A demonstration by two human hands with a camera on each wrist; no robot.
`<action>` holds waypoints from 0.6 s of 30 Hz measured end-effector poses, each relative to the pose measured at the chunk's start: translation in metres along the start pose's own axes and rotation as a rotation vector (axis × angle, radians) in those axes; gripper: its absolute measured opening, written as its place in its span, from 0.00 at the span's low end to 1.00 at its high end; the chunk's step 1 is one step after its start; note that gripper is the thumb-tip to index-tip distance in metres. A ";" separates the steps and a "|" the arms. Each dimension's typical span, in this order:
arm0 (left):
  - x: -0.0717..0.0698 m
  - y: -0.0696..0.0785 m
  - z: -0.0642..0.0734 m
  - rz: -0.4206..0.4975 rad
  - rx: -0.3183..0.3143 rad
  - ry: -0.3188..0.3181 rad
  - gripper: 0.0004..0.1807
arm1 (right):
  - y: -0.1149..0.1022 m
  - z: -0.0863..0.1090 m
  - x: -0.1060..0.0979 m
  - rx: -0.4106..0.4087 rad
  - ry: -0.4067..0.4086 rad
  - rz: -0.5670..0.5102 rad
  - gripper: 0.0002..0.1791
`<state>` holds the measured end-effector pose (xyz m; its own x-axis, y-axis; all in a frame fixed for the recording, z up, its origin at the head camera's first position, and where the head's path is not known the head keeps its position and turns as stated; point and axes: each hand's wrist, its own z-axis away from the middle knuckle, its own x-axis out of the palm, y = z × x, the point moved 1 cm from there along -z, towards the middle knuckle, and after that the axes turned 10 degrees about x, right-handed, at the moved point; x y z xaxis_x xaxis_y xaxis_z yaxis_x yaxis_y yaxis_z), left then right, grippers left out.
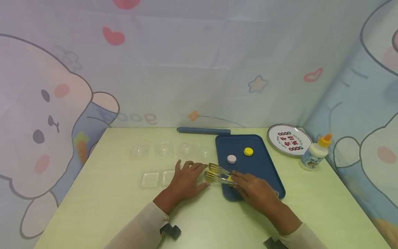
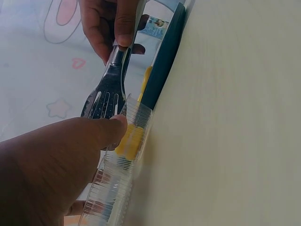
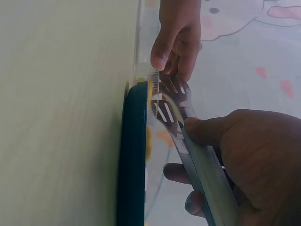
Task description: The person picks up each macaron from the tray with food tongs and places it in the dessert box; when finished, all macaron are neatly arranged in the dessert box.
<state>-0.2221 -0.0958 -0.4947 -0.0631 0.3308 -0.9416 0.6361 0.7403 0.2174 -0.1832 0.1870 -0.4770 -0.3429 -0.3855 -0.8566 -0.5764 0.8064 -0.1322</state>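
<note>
My right hand (image 1: pixel 256 192) grips metal tongs (image 2: pixel 106 96) with slotted ends, thumb on one arm and fingers on the other. Their tips reach over a small clear plastic box (image 2: pixel 106 188) left of the tray. Inside that box, by the tong tips, sits a yellow round piece (image 2: pixel 129 143) that looks like a macaron. My left hand (image 1: pixel 188 181) holds the box, its thumb at the near side and fingers at the far side. On the dark blue tray (image 1: pixel 258 169) lie a pale round piece (image 1: pixel 231 159), a yellow piece (image 1: pixel 248 151) and another yellow one (image 1: pixel 230 181) partly under the tongs.
Several clear plastic containers (image 1: pixel 164 150) stand in rows on the left; nearer ones include a square box (image 1: pixel 150 180). A blue-grey stick-like object (image 1: pixel 203 130) lies along the back edge. Right of the tray are a printed white plate (image 1: pixel 287 138) and an orange-tipped bottle (image 1: pixel 314 155).
</note>
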 end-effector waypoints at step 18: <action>-0.008 -0.003 0.005 -0.044 0.002 0.019 0.41 | 0.015 0.006 -0.005 0.026 0.078 -0.051 0.25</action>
<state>-0.2197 -0.1035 -0.4888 -0.1056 0.3093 -0.9451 0.6343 0.7529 0.1755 -0.1858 0.2034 -0.4774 -0.3711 -0.4591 -0.8072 -0.5751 0.7961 -0.1884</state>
